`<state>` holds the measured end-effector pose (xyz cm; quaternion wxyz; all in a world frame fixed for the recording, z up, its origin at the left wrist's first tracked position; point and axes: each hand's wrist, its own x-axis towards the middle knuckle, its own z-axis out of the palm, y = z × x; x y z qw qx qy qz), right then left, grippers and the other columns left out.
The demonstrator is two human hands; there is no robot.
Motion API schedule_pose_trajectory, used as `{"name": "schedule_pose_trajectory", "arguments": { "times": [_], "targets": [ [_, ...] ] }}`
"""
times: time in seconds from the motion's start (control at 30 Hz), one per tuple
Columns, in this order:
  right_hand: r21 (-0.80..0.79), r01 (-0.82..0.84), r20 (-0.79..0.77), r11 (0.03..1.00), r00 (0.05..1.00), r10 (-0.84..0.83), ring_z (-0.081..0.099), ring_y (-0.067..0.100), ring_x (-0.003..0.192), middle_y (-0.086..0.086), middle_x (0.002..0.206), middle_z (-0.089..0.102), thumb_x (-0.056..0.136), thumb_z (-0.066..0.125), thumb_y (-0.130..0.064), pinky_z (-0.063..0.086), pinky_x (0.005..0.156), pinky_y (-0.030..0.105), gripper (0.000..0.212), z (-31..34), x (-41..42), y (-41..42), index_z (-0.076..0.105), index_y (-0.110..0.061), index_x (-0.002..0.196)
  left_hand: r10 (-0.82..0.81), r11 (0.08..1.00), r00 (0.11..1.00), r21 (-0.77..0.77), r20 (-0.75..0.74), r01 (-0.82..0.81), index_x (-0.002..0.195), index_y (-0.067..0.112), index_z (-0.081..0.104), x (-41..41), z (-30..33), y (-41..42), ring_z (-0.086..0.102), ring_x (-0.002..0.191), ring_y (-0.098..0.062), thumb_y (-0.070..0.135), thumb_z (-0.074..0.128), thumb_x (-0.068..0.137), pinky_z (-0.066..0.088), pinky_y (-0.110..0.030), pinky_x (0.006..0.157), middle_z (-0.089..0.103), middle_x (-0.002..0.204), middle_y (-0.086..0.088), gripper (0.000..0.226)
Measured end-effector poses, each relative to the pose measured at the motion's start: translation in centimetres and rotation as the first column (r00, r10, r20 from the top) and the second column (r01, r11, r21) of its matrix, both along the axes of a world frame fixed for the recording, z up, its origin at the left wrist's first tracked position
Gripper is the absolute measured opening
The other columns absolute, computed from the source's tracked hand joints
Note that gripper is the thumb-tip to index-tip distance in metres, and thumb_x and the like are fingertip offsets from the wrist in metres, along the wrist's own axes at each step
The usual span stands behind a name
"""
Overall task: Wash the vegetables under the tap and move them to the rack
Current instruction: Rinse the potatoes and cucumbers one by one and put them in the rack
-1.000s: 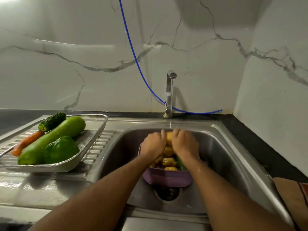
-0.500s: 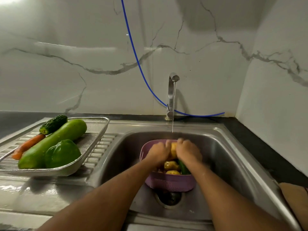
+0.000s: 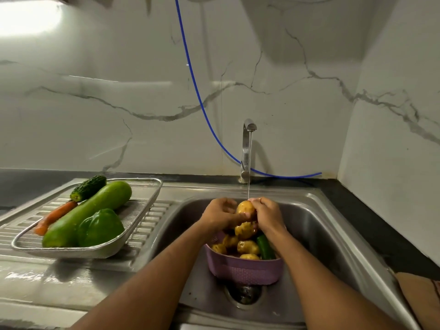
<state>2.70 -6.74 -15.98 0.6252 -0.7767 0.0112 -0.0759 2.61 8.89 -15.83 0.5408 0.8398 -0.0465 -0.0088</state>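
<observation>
Both hands hold one yellow potato (image 3: 245,207) under the thin stream from the steel tap (image 3: 247,148). My left hand (image 3: 220,214) grips it from the left and my right hand (image 3: 267,215) from the right, above a purple basket (image 3: 245,270) in the sink (image 3: 321,234). Several more potatoes (image 3: 247,246) and a green cucumber (image 3: 264,246) lie in the basket. On the drainboard to the left stands a mesh metal rack (image 3: 142,210) with a bitter gourd (image 3: 88,188), a carrot (image 3: 56,216), a long pale-green gourd (image 3: 92,210) and a green bell pepper (image 3: 100,228).
A blue hose (image 3: 197,91) hangs down the marble wall and runs behind the tap. The sink drain (image 3: 245,294) lies below the basket. A brown cloth (image 3: 419,298) sits on the dark counter at the right edge.
Both hands have lifted the potato a little higher out of the basket and turned it under the stream. The camera view has tilted up and shifted.
</observation>
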Motion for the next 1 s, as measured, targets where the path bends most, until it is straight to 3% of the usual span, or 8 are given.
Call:
{"name": "schedule_pose_trajectory", "arguments": {
  "times": [0.13, 0.27, 0.37, 0.43, 0.57, 0.7, 0.9, 1.0],
  "targets": [
    [0.095, -0.080, -0.042, 0.992, 0.996, 0.085, 0.067, 0.027, 0.103, 0.008, 0.109, 0.068, 0.103, 0.059, -0.028, 0.061, 0.089, 0.051, 0.011, -0.3, 0.3, 0.4, 0.069, -0.023, 0.106, -0.034, 0.929, 0.988, 0.369, 0.152, -0.024, 0.129, 0.022, 0.063, -1.3, 1.5, 0.2, 0.065, 0.107, -0.014, 0.022, 0.082, 0.083, 0.057, -0.027, 0.088, 0.065, 0.112, 0.005, 0.050],
    [-0.042, -0.089, -0.102, 0.995, 0.991, 0.084, 0.073, 0.032, 0.089, 0.011, 0.096, 0.073, 0.106, 0.052, -0.037, 0.062, 0.082, 0.048, 0.022, -1.1, 1.2, 0.8, 0.067, -0.022, 0.101, -0.004, 0.901, 0.977, 0.426, 0.212, -0.088, 0.123, 0.023, 0.065, -3.0, 3.3, 0.8, 0.061, 0.094, -0.009, 0.025, 0.078, 0.087, 0.052, -0.025, 0.082, 0.062, 0.100, 0.010, 0.038],
    [-0.162, -0.103, -0.101, 0.981, 0.991, 0.087, 0.074, 0.031, 0.074, 0.012, 0.085, 0.075, 0.106, 0.053, -0.033, 0.059, 0.062, 0.038, 0.027, -1.8, 1.4, 0.1, 0.069, -0.010, 0.105, -0.026, 0.844, 0.955, 0.519, 0.295, -0.137, 0.129, 0.022, 0.065, -3.6, 5.5, 2.4, 0.063, 0.104, -0.017, 0.030, 0.085, 0.079, 0.056, -0.037, 0.092, 0.068, 0.117, 0.000, 0.055],
    [-0.189, -0.104, -0.106, 0.976, 0.991, 0.085, 0.075, 0.030, 0.072, 0.011, 0.083, 0.076, 0.105, 0.057, -0.027, 0.057, 0.061, 0.036, 0.022, -2.0, 1.2, 0.1, 0.070, -0.011, 0.102, -0.028, 0.809, 0.953, 0.567, 0.301, -0.155, 0.134, 0.022, 0.062, -4.3, 7.7, 5.2, 0.062, 0.111, -0.018, 0.031, 0.089, 0.074, 0.055, -0.038, 0.095, 0.067, 0.124, -0.001, 0.066],
    [-0.233, -0.119, -0.119, 0.965, 0.988, 0.093, 0.075, 0.030, 0.071, 0.012, 0.083, 0.075, 0.103, 0.060, -0.021, 0.058, 0.064, 0.038, 0.014, -1.9, 1.1, 0.2, 0.070, -0.013, 0.098, -0.003, 0.686, 0.973, 0.709, 0.230, -0.165, 0.137, 0.019, 0.061, -5.4, 12.0, 12.6, 0.061, 0.112, -0.018, 0.029, 0.091, 0.074, 0.052, -0.033, 0.096, 0.065, 0.126, -0.002, 0.071],
    [-0.262, -0.140, -0.137, 0.955, 0.985, 0.106, 0.075, 0.029, 0.070, 0.011, 0.082, 0.076, 0.102, 0.060, -0.020, 0.057, 0.061, 0.036, 0.014, -1.9, 1.2, 0.3, 0.071, -0.014, 0.097, 0.092, 0.603, 0.975, 0.768, 0.201, -0.215, 0.131, 0.019, 0.064, -6.4, 13.9, 19.9, 0.061, 0.106, -0.016, 0.025, 0.088, 0.078, 0.053, -0.030, 0.091, 0.063, 0.118, 0.002, 0.058],
    [-0.311, -0.159, -0.138, 0.937, 0.983, 0.121, 0.075, 0.026, 0.068, 0.009, 0.082, 0.076, 0.102, 0.060, -0.020, 0.057, 0.061, 0.035, 0.012, -1.9, 0.9, 0.4, 0.070, -0.015, 0.098, 0.018, 0.445, 0.999, 0.895, -0.028, 0.017, 0.127, 0.017, 0.069, -5.8, 12.2, 24.4, 0.065, 0.099, -0.015, 0.013, 0.077, 0.089, 0.053, -0.022, 0.081, 0.071, 0.116, -0.002, 0.040],
    [-0.339, -0.167, -0.137, 0.926, 0.982, 0.128, 0.075, 0.024, 0.068, 0.007, 0.082, 0.076, 0.103, 0.060, -0.021, 0.059, 0.062, 0.035, 0.011, -1.9, 0.8, 0.4, 0.069, -0.017, 0.098, 0.064, 0.464, 0.983, 0.877, -0.171, 0.122, 0.135, 0.019, 0.064, -5.1, 12.8, 24.8, 0.066, 0.100, -0.018, 0.000, 0.072, 0.089, 0.061, -0.026, 0.079, 0.065, 0.122, 0.000, 0.051]
  ]
}}
